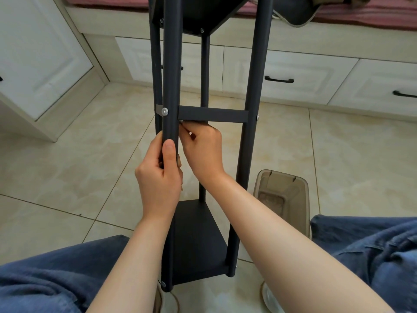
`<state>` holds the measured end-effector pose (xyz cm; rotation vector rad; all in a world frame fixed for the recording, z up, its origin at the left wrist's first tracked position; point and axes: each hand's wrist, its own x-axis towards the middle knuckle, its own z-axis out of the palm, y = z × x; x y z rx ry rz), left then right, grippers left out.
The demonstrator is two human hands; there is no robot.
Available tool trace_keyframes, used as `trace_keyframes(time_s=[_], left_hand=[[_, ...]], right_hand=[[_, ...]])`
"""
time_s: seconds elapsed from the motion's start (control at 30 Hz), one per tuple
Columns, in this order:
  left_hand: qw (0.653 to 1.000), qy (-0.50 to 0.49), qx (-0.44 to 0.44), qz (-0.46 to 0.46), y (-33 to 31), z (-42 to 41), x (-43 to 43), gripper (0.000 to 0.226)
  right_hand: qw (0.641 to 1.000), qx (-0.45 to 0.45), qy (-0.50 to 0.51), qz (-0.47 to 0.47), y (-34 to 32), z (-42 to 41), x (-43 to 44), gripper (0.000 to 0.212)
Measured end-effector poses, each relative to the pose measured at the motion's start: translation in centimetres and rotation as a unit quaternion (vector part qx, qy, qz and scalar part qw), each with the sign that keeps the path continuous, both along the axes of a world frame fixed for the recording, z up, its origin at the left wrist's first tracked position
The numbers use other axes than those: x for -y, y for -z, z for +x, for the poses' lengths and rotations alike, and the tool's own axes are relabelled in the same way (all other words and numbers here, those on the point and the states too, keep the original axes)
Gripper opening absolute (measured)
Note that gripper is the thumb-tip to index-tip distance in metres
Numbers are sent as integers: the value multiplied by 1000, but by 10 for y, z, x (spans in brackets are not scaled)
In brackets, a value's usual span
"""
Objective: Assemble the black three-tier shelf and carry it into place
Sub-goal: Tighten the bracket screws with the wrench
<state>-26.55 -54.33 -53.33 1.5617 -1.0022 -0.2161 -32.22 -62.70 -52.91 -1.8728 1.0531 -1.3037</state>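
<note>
Head view. The black three-tier shelf (198, 240) stands on the tiled floor (67, 166) between my knees. Its base is at 6 o'clock and its poles run up to 12 o'clock, where an upper tier leaves the frame.

My left hand (158, 177) grips the near left pole (172, 75). The fingers wrap round it and the thumb lies flat along its front, pointing up.

My right hand (203, 150) sits at 1 o'clock from the left, touching it at the pole. It lies directly under the crossbar (213, 114), and its curled fingers reach to the bar's left end. Whether they pinch anything I cannot tell, as the fingertips are partly hidden.

A metal bracket (162, 111) with a screw sits on the pole level with the crossbar, at 12 o'clock from my left thumb. The bottom tier lies at 6 o'clock from both hands, below my wrists.

A translucent bin (282, 195) stands at 3 o'clock, just beside the right pole. White drawers (279, 73) with dark handles run along the far side.
</note>
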Motion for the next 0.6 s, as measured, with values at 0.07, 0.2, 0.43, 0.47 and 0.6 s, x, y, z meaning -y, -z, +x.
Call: trace_keyframes(time_s=[0.07,0.2,0.43,0.47,0.6], left_hand=[[1000,5,-11,0,-1,-1,0,56],[1000,8,-20,0,-2,-2,0,54],[1000,14,-14,5,-1,-1,-1,54],[1000,16,-18,7,-1,-1,-1,55],[1000,18,-23,11,1,-2,-2,55]], right_hand=[[1000,-2,5,-4,0,-1,1,15],[1000,0,-5,26,-1,-2,0,16],[995,-19,-27,91,6,-19,-8,23],[994,-21,-35,102,8,-25,-12,22],[990,-22,-54,127,10,-47,-26,19]])
